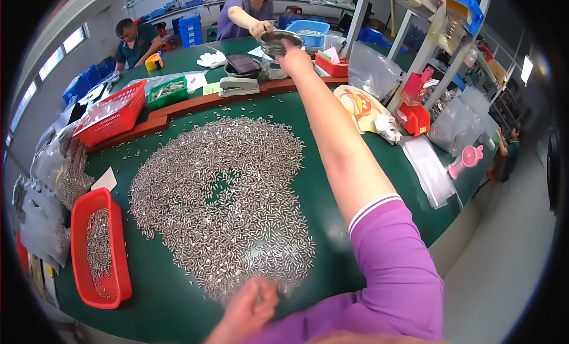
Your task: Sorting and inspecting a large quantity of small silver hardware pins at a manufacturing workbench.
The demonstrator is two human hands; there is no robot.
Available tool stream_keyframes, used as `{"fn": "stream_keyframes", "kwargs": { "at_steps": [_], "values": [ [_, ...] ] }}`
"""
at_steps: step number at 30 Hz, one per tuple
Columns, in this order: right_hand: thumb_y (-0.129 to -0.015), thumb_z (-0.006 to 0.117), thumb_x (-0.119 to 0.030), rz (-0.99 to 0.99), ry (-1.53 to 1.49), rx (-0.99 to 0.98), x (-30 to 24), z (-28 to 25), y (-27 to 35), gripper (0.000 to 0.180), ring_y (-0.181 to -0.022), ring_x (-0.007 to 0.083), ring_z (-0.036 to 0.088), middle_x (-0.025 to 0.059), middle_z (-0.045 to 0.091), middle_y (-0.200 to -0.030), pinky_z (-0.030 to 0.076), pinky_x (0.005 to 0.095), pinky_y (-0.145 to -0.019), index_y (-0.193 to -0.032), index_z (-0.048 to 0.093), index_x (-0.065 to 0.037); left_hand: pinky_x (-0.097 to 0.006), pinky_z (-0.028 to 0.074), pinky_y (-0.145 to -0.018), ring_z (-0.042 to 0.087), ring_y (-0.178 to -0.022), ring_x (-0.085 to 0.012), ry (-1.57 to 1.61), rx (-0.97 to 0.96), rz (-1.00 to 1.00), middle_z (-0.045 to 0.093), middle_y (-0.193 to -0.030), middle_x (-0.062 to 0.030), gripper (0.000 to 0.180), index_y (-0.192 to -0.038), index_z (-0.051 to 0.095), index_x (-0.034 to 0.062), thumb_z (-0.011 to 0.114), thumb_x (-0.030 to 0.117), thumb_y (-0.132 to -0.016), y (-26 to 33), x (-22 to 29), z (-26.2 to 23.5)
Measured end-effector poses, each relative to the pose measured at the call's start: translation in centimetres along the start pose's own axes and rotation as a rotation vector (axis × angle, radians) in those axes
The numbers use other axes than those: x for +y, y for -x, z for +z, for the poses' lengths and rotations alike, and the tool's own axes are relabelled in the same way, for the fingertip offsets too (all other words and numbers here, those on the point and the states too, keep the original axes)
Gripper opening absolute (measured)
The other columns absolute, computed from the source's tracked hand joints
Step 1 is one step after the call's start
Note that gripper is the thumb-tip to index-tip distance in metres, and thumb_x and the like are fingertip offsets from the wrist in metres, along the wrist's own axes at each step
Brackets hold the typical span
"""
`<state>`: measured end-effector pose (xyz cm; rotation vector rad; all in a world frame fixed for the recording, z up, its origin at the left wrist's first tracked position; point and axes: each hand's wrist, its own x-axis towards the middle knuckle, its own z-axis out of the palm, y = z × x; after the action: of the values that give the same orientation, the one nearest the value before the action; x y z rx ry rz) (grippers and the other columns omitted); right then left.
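Note:
A wide heap of small silvery metal pins (189, 166) covers the middle of the green table (332, 237). Stretched far across it, my right hand (294, 59) grips the near rim of a round metal bowl (274, 43), fingers partly hidden behind it. A co-worker's hand (259, 28) touches the bowl's far left side. Close to me, my left hand (252, 302) is closed at the heap's near edge, its fingers curled. Whatever those fingers hold, if anything, is hidden.
Left of the heap stands a red tray (123, 267) with more pins. Beyond a brown wooden ledge (195, 101) are a stapler (238, 86), a green basket (168, 92) and a red basket (112, 114). Plastic bags (427, 172) and a pink handheld fan (467, 160) lie at right.

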<state>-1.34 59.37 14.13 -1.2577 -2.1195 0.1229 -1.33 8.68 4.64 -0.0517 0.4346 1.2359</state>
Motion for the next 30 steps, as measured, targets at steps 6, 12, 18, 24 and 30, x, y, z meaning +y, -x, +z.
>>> {"fn": "stream_keyframes", "kwargs": {
  "at_steps": [6, 12, 18, 24, 30],
  "values": [
    [-0.073, 0.063, -0.025, -0.083, -0.125, 0.181, 4.6, 0.4, 1.7, 0.023, -0.081, 0.0357, 0.059, 0.0184, 0.062, -0.080, 0.047, 0.0445, -0.072, -0.087, 0.058, -0.007, -0.016, 0.026, -0.039, 0.033, -0.054, -0.0068, 0.164, 0.012, -0.017, 0.040, -0.077, -0.0021, 0.021, -0.087, 0.047, 0.0086, 0.040, 0.027, -0.094, -0.3, -0.3, -1.3],
    [-0.076, 0.060, -0.025, -0.150, -0.103, 0.045, 8.3, -8.4, 10.5, 0.021, -0.077, 0.0342, 0.060, 0.0168, 0.062, -0.077, 0.047, 0.0436, -0.069, -0.087, 0.056, -0.007, -0.017, 0.027, -0.039, 0.034, -0.055, -0.0081, 0.269, -0.083, 0.123, 0.040, -0.077, -0.0031, 0.016, -0.090, 0.045, 0.0074, 0.040, 0.023, -0.094, 0.4, -0.6, -1.5],
    [-0.074, 0.065, -0.038, -0.053, 0.115, -0.165, 16.1, -21.3, 23.8, 0.035, -0.076, 0.0307, 0.061, 0.0144, 0.063, -0.077, 0.048, 0.0390, -0.068, -0.085, 0.057, -0.005, -0.017, 0.027, -0.038, 0.035, -0.055, -0.0081, 0.291, -0.164, 0.123, 0.041, -0.078, -0.0029, 0.017, -0.094, 0.047, 0.0076, 0.040, 0.023, -0.095, 0.3, -0.2, -2.4],
    [-0.065, 0.069, -0.030, -0.034, 0.494, 0.007, 23.4, -30.1, 27.8, 0.031, -0.073, 0.0321, 0.060, 0.0149, 0.060, -0.072, 0.048, 0.0418, -0.067, -0.080, 0.058, -0.006, -0.017, 0.026, -0.039, 0.035, -0.055, -0.0085, 0.251, -0.127, 0.166, 0.041, -0.079, -0.0034, 0.018, -0.093, 0.044, 0.0075, 0.038, 0.024, -0.095, 0.4, -0.5, -1.9],
    [-0.063, 0.064, -0.018, 0.001, 0.998, -0.004, 30.3, -31.7, 20.7, 0.015, -0.077, 0.0284, 0.061, 0.0110, 0.062, -0.077, 0.050, 0.0407, -0.065, -0.076, 0.064, -0.010, -0.018, 0.026, -0.039, 0.035, -0.055, -0.0089, 0.284, -0.111, 0.227, 0.041, -0.080, -0.0034, 0.020, -0.094, 0.043, 0.0080, 0.035, 0.025, -0.096, 0.0, -0.6, -1.8]
  ]
}}
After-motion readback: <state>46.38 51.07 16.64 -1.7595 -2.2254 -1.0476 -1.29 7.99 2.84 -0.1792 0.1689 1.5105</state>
